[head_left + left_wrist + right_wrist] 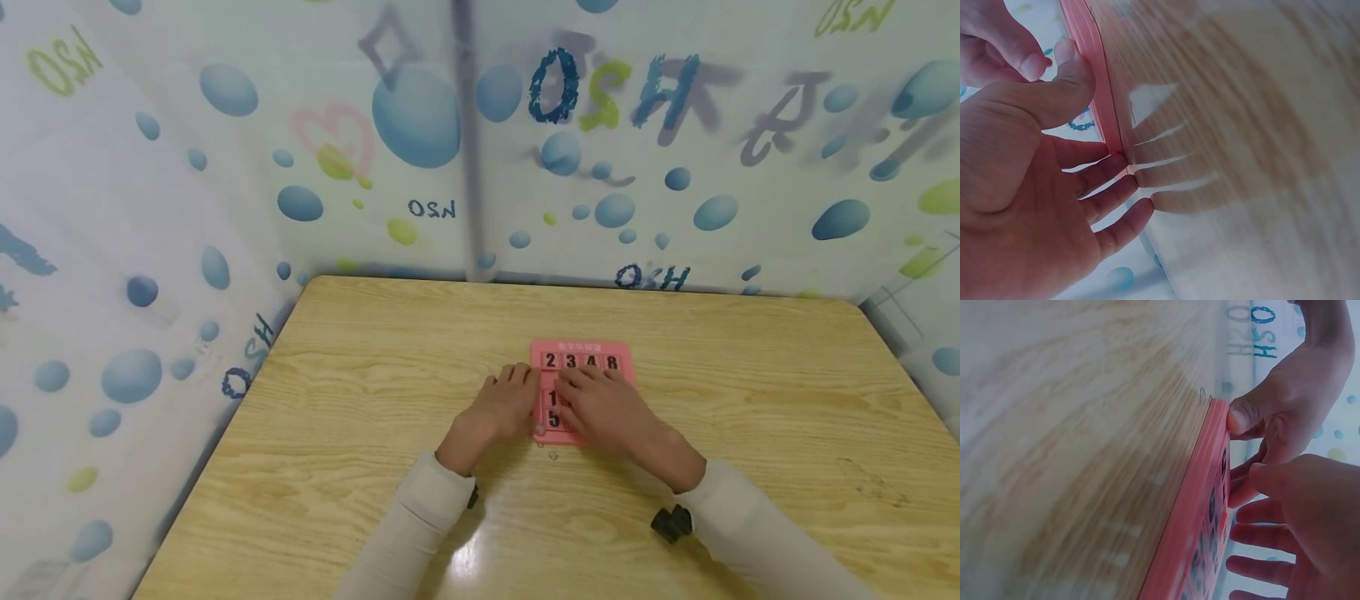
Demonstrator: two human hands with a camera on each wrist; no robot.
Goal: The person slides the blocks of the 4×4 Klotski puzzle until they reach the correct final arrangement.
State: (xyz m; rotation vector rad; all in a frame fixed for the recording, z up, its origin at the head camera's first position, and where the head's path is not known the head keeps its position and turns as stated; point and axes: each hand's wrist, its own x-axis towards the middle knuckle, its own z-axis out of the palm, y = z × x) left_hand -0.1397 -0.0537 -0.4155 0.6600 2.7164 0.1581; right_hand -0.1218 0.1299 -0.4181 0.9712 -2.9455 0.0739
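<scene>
A pink number slide puzzle (pixel 571 361) lies flat on the table, with black digits on its tiles. 2, 3, 4 and 8 show in the far row; 1 and 5 show lower at the left. My left hand (pixel 504 406) holds the puzzle's left side, its thumb (pixel 1244 417) at the near corner and its fingertips along the edge. Over the tiles is my right hand (pixel 611 410), fingers extended and touching the board, covering its middle and lower right. In the left wrist view the pink edge (pixel 1100 94) runs beside the left thumb.
The wood-grain table (pixel 360 350) spreads out on all sides of the puzzle. Behind it and at the left hangs a white covering (pixel 510 183) printed with blue and green drops and letters. A dark wrist device (pixel 671 523) sits below the right sleeve.
</scene>
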